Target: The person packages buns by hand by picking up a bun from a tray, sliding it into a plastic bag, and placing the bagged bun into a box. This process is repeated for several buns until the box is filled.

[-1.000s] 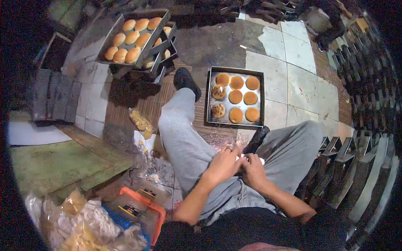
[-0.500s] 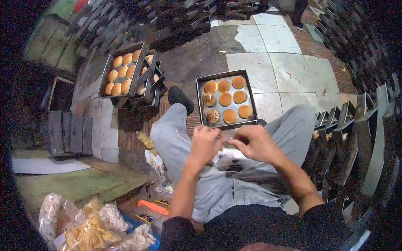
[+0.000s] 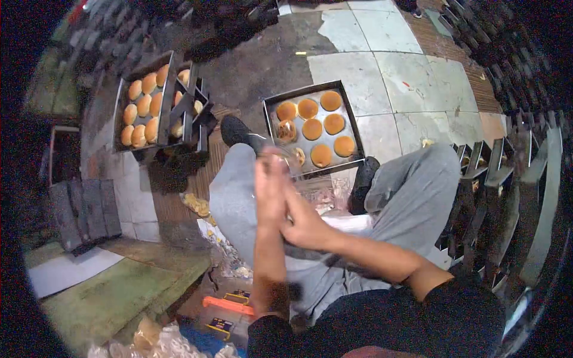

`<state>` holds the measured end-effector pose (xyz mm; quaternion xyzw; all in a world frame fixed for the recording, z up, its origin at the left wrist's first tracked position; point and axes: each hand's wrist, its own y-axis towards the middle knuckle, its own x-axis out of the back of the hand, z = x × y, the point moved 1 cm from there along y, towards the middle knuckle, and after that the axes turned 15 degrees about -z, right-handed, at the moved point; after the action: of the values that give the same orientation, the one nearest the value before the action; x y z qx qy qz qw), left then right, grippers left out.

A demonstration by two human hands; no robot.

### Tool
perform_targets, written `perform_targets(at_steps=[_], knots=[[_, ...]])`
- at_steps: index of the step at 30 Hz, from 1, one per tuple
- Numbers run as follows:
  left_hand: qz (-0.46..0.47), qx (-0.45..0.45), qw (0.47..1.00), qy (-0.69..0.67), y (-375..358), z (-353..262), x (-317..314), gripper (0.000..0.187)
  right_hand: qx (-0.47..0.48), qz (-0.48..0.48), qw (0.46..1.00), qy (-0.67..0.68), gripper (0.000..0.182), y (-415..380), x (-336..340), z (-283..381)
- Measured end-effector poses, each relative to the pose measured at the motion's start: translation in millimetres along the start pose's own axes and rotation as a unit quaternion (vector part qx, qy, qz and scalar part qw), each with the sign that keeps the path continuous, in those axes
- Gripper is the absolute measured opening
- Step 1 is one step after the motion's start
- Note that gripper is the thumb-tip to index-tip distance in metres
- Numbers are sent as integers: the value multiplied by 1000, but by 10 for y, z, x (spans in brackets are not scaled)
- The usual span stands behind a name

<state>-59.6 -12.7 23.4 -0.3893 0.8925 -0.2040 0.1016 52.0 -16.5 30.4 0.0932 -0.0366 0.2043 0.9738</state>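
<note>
My left hand [image 3: 271, 191] and my right hand [image 3: 304, 224] are pressed palm to palm over my lap, fingers straight and blurred by motion. A clear plastic bag [image 3: 291, 160] seems pinched between them, its film showing beyond the fingertips; most of it is hidden. Just past the hands, a dark square baking tray [image 3: 357, 138] lies on the floor with round brown-topped buns [image 3: 312, 129]. One bun at the tray's left [image 3: 286, 130] appears to be in clear wrap. A pile of clear plastic [image 3: 349, 224] rests between my legs, below the right forearm.
At the left, stacked trays [image 3: 169, 89] hold more golden buns [image 3: 143, 106]. Many dark trays [image 3: 492, 203] stand packed along the right. A low green bench [image 3: 128, 286], an orange-handled tool [image 3: 228, 305] and bagged pale goods [image 3: 170, 343] lie at the lower left.
My hands have come together, from apart and pinching clear film to palm against palm, and have moved left and farther out. The view has shifted, uncovering the plastic pile on my lap.
</note>
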Motion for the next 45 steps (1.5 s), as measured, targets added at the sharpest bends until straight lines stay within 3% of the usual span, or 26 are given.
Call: perform_targets(at_steps=[2,4,7,8,9,10,11,14,18,20,21,22,23,24,25,29,31,32,34,35,36,37,38,40,44,45], knots=[[-186,-166,968,31,489,5,265,54,-65,-20,997,22,67,120,-179,-276],[-299,-149,942,-41,599,-285,434,50,-14,46,998,-45,40,261,-278,-873],[-269,-89,943,-176,769,-306,711,51,-185,43,943,-273,28,441,-208,-2683],[-278,-81,941,-174,812,-226,870,51,-148,108,890,-417,31,421,-44,-3352],[-196,-7,956,-219,854,-143,1029,54,-149,14,855,-498,38,426,91,-3663],[-113,66,956,-261,921,-78,1119,56,-186,-6,842,-506,43,479,237,-4035],[-204,1,962,-184,834,-238,805,59,-243,-28,825,-510,44,564,335,-4198],[-195,38,946,-257,818,-325,695,59,-256,-104,842,-464,47,493,477,-4940],[-130,5,952,-277,821,-302,633,58,-310,-67,799,-511,52,609,276,-4107],[-115,-1,954,-277,778,-265,619,55,-269,-7,914,-305,56,534,305,-3865],[-122,13,950,-288,768,-253,609,54,-376,22,893,-245,51,517,369,-3720],[-129,26,945,-298,747,-267,590,54,-367,16,898,-240,51,524,412,-3628],[-124,49,936,-327,702,-305,554,53,-438,-41,897,-34,49,520,463,-3543],[-123,49,932,-337,708,-252,537,53,-488,-88,851,175,47,509,484,-3457],[-119,43,931,-344,704,-201,534,53,-524,-98,797,285,41,588,548,-2809],[-98,59,911,-395,714,14,562,38,-433,4,777,456,62,559,656,-925],[-89,48,907,-409,520,-18,543,35,-378,134,766,503,79,377,675,-353],[-81,48,903,-419,429,-31,533,32,-367,166,761,508,76,318,699,-152],[-85,40,896,-434,293,-97,539,33,-266,171,872,374,71,225,668,-60],[-92,62,896,-430,226,-139,535,33,-140,135,962,190,67,234,633,242],[-100,87,895,-425,145,-159,540,34,-14,109,993,48,63,187,556,407],[-48,-260,926,-268,-204,-135,382,36,125,99,987,-6,62,106,508,483],[-34,104,894,-434,49,-107,462,45,261,83,960,-60,60,20,477,516],[118,37,883,-453,20,-46,440,57,303,113,942,-88,55,-47,445,418],[-71,2,915,-396,-514,-49,-242,54,241,5,959,-151,46,64,399,418],[-18,3,908,-419,-382,120,-181,55,230,32,961,-151,41,52,395,393]])
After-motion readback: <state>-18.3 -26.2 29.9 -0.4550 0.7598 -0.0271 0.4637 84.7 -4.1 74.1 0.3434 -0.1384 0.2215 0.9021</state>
